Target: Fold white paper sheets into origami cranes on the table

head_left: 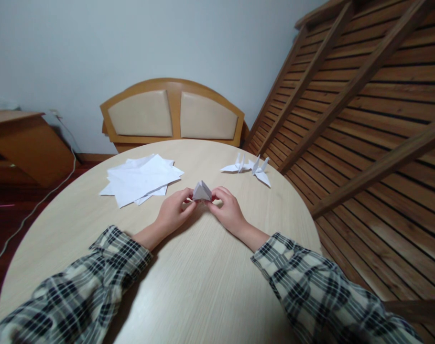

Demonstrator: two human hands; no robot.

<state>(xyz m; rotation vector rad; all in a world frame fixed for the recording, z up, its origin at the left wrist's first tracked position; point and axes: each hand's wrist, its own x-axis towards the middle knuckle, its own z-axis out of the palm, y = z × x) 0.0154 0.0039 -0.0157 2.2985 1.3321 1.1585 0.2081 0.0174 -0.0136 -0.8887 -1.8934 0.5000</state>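
A small folded piece of white paper (pixel 202 191), shaped like a triangle, is held just above the round light-wood table (pixel 189 286). My left hand (pixel 174 212) pinches its left side with closed fingers. My right hand (pixel 226 208) pinches its right side the same way. Both forearms, in plaid sleeves, rest on the table.
A loose stack of white paper sheets (pixel 142 179) lies to the left of my hands. Two folded paper cranes (pixel 248 167) stand at the far right of the table. A chair back (pixel 172 114) is behind the table. Slatted wooden panelling (pixel 364 143) rises at the right.
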